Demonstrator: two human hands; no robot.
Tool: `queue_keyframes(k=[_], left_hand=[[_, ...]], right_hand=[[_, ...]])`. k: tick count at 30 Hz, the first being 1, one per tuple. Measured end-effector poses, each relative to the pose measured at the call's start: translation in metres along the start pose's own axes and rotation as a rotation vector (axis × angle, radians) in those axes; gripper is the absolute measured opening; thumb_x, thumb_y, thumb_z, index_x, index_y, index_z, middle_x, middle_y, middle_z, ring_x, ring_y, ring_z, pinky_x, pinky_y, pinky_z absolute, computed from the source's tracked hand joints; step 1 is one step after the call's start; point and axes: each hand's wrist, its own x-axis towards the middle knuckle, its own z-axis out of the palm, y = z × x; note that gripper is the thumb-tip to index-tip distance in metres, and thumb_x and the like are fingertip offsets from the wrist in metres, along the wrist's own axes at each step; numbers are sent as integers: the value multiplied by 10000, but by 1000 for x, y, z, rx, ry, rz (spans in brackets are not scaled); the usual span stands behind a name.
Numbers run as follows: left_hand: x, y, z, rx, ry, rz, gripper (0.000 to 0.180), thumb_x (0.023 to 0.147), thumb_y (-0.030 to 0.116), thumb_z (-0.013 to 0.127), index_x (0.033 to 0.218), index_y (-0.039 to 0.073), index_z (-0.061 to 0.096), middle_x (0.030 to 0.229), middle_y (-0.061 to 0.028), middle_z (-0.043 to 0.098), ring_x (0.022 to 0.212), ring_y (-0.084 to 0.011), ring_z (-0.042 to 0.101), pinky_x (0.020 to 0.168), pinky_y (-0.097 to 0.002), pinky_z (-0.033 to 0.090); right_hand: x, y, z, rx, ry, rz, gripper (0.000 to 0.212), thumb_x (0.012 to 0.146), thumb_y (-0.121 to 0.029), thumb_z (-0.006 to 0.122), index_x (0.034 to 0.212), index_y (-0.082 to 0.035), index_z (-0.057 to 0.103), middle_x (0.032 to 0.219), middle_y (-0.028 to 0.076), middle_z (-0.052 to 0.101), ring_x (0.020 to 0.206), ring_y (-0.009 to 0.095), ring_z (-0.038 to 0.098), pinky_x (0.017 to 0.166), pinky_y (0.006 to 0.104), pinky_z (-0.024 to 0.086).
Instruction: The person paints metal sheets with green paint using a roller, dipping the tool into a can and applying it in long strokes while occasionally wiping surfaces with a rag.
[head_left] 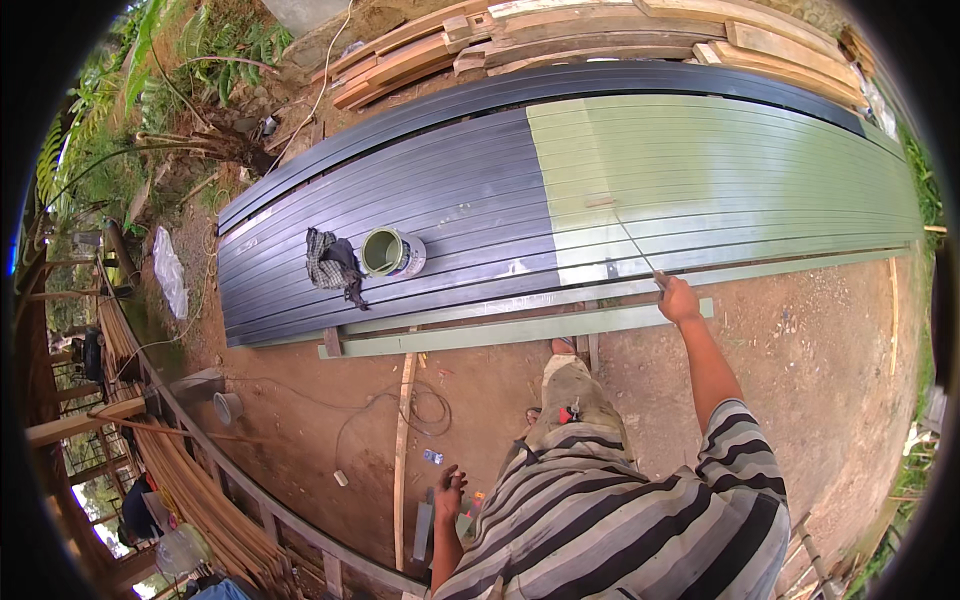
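Note:
My right hand (678, 298) is wrapped round the handle of a long, thin paint roller (638, 247). Its small roller head rests on the pale green painted part of a wide ribbed surface (650, 150) made of long dark strips. Left of a straight edge, the strips are still dark blue-black. On that dark part stands an open paint bucket (413, 257) with green paint on its inside. Beside it lies a crumpled checked cloth (333, 264). My left hand (452, 486) hangs low by my side, holding nothing, its fingers loosely bent and apart.
A separate pale green strip (520, 328) runs along the near edge, by my feet. Stacked timber (600, 38) lies behind the surface. A loose cable (430, 415) coils on the dirt ground, near a long wooden batten (404, 450). A curved rail (260, 490) borders the left side.

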Motion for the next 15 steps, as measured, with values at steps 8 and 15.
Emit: queue_keyframes(k=[8, 15], left_hand=[[-12, -134, -50, -110, 56, -110, 429, 953, 346, 564, 1272, 61, 524, 1090, -143, 664, 909, -265, 660, 727, -390, 514], [-49, -215, -65, -181, 69, -197, 461, 935, 350, 586, 1275, 48, 514, 1091, -165, 660, 917, -287, 664, 730, -409, 530]], right_hand=[[-213, 21, 24, 8, -44, 52, 439, 813, -113, 541, 1237, -190, 626, 991, 188, 682, 917, 368, 655, 818, 462, 534], [-280, 22, 35, 11, -76, 74, 457, 804, -113, 564, 1249, -199, 615, 997, 206, 674, 930, 367, 653, 820, 454, 534]])
